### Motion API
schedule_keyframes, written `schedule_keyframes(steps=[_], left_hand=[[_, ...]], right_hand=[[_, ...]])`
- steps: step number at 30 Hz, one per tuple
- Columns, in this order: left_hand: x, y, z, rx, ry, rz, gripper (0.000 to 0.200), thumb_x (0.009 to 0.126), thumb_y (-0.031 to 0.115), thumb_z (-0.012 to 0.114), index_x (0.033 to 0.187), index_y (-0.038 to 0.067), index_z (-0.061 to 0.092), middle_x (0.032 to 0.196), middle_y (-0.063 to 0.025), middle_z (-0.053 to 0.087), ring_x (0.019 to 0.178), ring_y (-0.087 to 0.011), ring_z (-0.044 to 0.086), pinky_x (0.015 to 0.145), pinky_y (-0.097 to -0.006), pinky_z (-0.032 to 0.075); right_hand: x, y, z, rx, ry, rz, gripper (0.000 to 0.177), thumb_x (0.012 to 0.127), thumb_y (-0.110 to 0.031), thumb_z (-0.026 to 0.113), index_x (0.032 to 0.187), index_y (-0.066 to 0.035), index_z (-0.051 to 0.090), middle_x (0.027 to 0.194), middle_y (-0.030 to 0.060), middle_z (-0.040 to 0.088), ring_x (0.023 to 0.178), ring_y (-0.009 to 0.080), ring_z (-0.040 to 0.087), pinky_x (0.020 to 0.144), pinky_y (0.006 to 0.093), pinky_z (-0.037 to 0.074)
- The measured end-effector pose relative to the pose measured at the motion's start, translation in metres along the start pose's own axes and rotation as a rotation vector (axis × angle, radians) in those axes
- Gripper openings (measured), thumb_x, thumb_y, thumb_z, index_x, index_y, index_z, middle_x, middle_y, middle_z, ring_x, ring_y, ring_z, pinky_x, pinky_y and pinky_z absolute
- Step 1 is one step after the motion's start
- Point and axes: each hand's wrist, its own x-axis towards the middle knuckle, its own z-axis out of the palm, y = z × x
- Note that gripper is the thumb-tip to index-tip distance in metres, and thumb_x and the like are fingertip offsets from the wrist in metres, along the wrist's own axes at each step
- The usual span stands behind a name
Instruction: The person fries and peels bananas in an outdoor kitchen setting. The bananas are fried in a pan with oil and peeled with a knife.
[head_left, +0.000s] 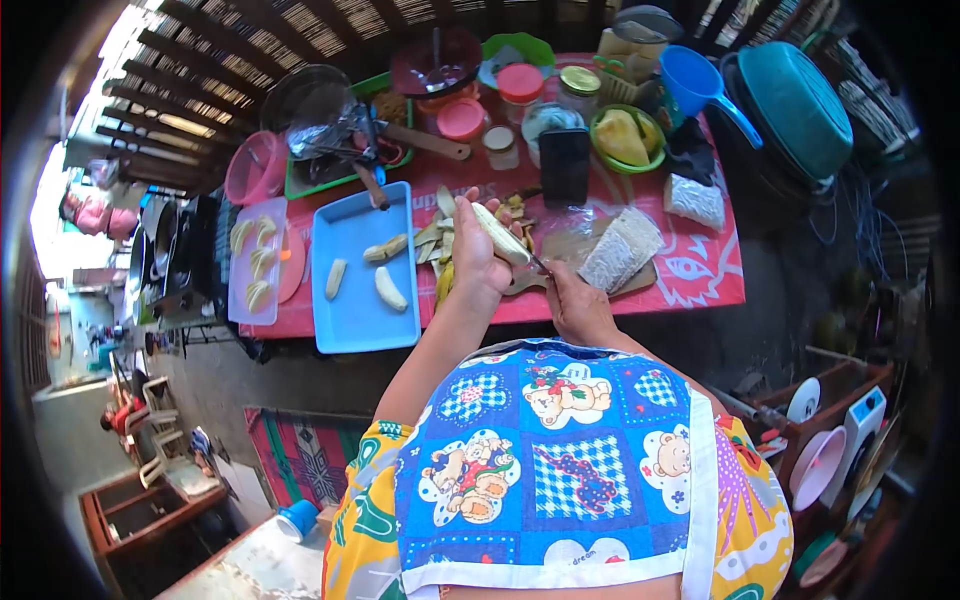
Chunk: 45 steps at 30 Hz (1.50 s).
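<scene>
In my left hand (478, 255) lies a peeled banana (503, 236), held up over the table with the fingers curled around it. My right hand (582, 306) grips a small knife (541, 266), its blade close to the banana's lower end. Beneath and beside them is a wooden cutting board (568, 247), with a wrapped white packet (622, 250) lying on it. Banana peels (436, 240) are heaped left of my left hand. The blue tray (350, 328) farther left holds several peeled banana pieces (390, 288).
Left of the tray is a plastic tray with pale folded pieces (260, 262). Behind stand jars (501, 148), a dark phone-like slab (565, 168), a green bowl with yellow fruit (627, 138) and a blue dipper (692, 82). A second packet (694, 202) lies right on the red tablecloth (700, 270).
</scene>
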Motion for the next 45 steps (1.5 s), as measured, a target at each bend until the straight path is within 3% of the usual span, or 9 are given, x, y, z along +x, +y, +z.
schedule_keyframes(steps=[8, 18, 20, 27, 33, 35, 38, 45], left_hand=[[0.000, 0.015, -0.026, -0.100, -0.036, 0.129, 0.028, 0.089, 0.041, 0.044, 0.101, 0.017, 0.042, 0.084, -0.0022, 0.047, 0.065, -0.0119, 0.048, 0.058, -0.0304, 0.047], [0.003, 0.020, -0.035, -0.185, -0.024, 0.016, 0.026, 0.092, 0.040, 0.039, 0.099, 0.015, 0.041, 0.080, -0.0033, 0.047, 0.060, -0.0129, 0.047, 0.054, -0.0303, 0.046], [0.000, 0.016, -0.035, -0.179, -0.055, -0.048, 0.025, 0.089, 0.040, 0.044, 0.099, 0.017, 0.043, 0.083, -0.0024, 0.049, 0.063, -0.0105, 0.049, 0.057, -0.0266, 0.047], [0.000, 0.020, -0.039, -0.306, -0.074, -0.143, 0.023, 0.089, 0.038, 0.044, 0.096, 0.016, 0.046, 0.082, -0.0028, 0.052, 0.064, -0.0117, 0.051, 0.058, -0.0269, 0.047], [0.001, 0.019, -0.040, -0.367, -0.043, -0.195, 0.022, 0.091, 0.037, 0.041, 0.093, 0.015, 0.048, 0.080, -0.0029, 0.054, 0.072, -0.0150, 0.057, 0.071, -0.0339, 0.050], [-0.001, 0.021, -0.036, -0.357, 0.001, -0.180, 0.021, 0.092, 0.036, 0.040, 0.091, 0.017, 0.048, 0.078, -0.0020, 0.056, 0.082, -0.0172, 0.059, 0.085, -0.0422, 0.045], [0.000, 0.021, -0.036, -0.313, 0.032, -0.184, 0.019, 0.092, 0.035, 0.039, 0.089, 0.018, 0.049, 0.078, 0.0002, 0.057, 0.089, -0.0184, 0.058, 0.092, -0.0455, 0.038], [0.003, 0.017, -0.049, -0.254, -0.024, -0.211, 0.017, 0.093, 0.033, 0.037, 0.089, 0.020, 0.048, 0.079, 0.0032, 0.058, 0.094, -0.0192, 0.057, 0.087, -0.0460, 0.039]], right_hand=[[0.006, -0.016, 0.015, -0.095, -0.064, -0.063, 0.019, 0.087, -0.015, 0.046, 0.106, -0.010, 0.045, 0.079, 0.0183, 0.060, 0.072, 0.0371, 0.059, 0.060, 0.0461, 0.045], [0.011, -0.014, 0.030, -0.151, 0.007, -0.141, 0.017, 0.086, -0.012, 0.048, 0.103, -0.009, 0.047, 0.078, 0.0167, 0.060, 0.070, 0.0344, 0.059, 0.057, 0.0435, 0.046], [0.013, -0.016, 0.030, -0.153, 0.023, -0.152, 0.017, 0.086, -0.012, 0.048, 0.102, -0.009, 0.048, 0.078, 0.0165, 0.060, 0.069, 0.0340, 0.060, 0.056, 0.0432, 0.046], [0.015, -0.015, 0.035, -0.208, 0.087, -0.194, 0.019, 0.084, -0.012, 0.050, 0.103, -0.009, 0.049, 0.077, 0.0152, 0.060, 0.064, 0.0333, 0.059, 0.053, 0.0434, 0.046], [0.021, -0.013, 0.040, -0.224, 0.103, -0.222, 0.025, 0.080, -0.007, 0.049, 0.105, -0.009, 0.049, 0.079, 0.0106, 0.058, 0.066, 0.0296, 0.059, 0.054, 0.0393, 0.046], [0.023, -0.013, 0.040, -0.223, 0.109, -0.235, 0.025, 0.080, -0.007, 0.049, 0.104, -0.009, 0.049, 0.079, 0.0104, 0.058, 0.066, 0.0295, 0.059, 0.054, 0.0391, 0.047], [0.025, -0.015, 0.040, -0.212, 0.106, -0.236, 0.024, 0.079, -0.007, 0.050, 0.103, -0.009, 0.049, 0.079, 0.0101, 0.058, 0.066, 0.0292, 0.059, 0.053, 0.0386, 0.047], [0.027, -0.013, 0.048, -0.212, 0.104, -0.241, 0.021, 0.080, -0.008, 0.050, 0.101, -0.009, 0.049, 0.079, 0.0104, 0.058, 0.062, 0.0297, 0.059, 0.052, 0.0386, 0.046]])
